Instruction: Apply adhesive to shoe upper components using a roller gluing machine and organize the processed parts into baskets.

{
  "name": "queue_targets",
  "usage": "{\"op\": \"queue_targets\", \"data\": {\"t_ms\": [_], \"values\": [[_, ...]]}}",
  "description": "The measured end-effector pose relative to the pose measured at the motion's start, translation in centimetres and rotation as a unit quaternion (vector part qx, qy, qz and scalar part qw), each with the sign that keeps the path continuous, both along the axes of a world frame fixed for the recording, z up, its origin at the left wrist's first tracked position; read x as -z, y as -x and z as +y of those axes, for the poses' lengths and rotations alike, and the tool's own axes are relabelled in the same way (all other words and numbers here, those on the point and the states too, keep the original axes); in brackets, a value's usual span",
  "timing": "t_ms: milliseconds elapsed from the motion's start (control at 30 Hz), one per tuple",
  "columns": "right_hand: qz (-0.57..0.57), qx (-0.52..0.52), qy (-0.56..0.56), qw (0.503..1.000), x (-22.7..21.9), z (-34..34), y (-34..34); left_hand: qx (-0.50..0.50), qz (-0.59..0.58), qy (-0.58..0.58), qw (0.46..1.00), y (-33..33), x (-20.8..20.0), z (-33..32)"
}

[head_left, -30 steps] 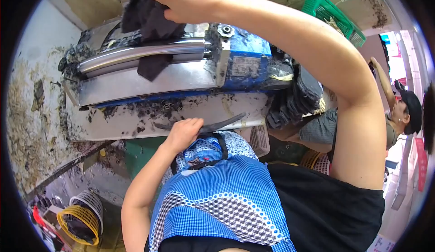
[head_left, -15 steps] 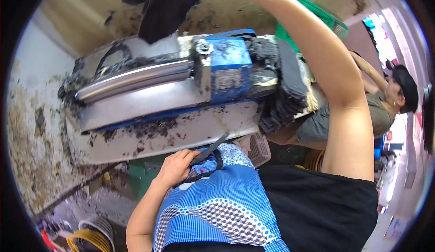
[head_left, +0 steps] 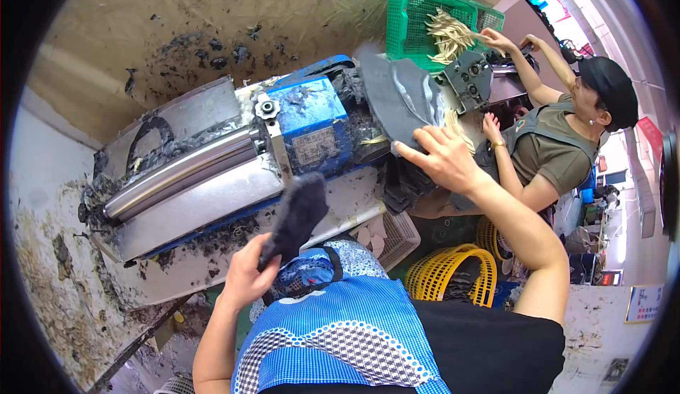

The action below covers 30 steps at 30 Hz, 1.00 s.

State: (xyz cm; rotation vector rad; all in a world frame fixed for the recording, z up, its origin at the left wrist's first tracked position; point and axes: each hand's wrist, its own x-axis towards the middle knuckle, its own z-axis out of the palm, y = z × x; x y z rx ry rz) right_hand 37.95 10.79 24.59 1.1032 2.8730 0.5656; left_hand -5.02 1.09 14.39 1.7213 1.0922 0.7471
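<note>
My left hand is closed on one end of a dark grey, insole-shaped piece, raised above my blue checked apron. My right hand has its fingers apart at the near edge of a dark, limp sheet. That sheet lies over a stack of dark pieces, its upper left edge blurred by motion. To the left is a blue machine with a long steel roller; neither hand touches it.
Black scraps litter the light bench. A green basket of pale strips stands at the back. A co-worker works at another machine on the right. Below are a yellow basket and a pale crate.
My right hand came down from the upper middle to the stack, and the dark sheet moved there. My left hand lifted its dark piece off my lap. The view swung right.
</note>
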Motion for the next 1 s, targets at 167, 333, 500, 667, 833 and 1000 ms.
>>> {"op": "queue_targets", "data": {"t_ms": [167,333,500,667,833,1000], "values": [[0.101,0.04,0.064,0.992,-2.8,0.9,4.4,-0.216,-0.062,0.112,0.968,3.0,-0.1,-1.0],[0.235,-0.018,0.064,0.97,-4.7,6.5,12.2,-0.305,-0.134,0.22,0.917,6.9,4.4,-2.1],[0.177,-0.07,0.258,0.947,1.5,16.5,28.9,-0.345,-0.119,0.181,0.913,5.6,3.7,2.8],[-0.097,0.062,0.494,0.862,8.1,20.1,39.1,-0.365,-0.058,0.149,0.917,4.1,5.2,2.0],[0.005,0.061,0.504,0.861,8.9,21.3,38.0,-0.317,-0.232,0.304,0.868,3.5,5.5,-7.0],[0.107,0.072,0.346,0.929,9.8,19.4,36.2,-0.338,-0.207,0.342,0.852,4.9,6.8,-10.8]]}}
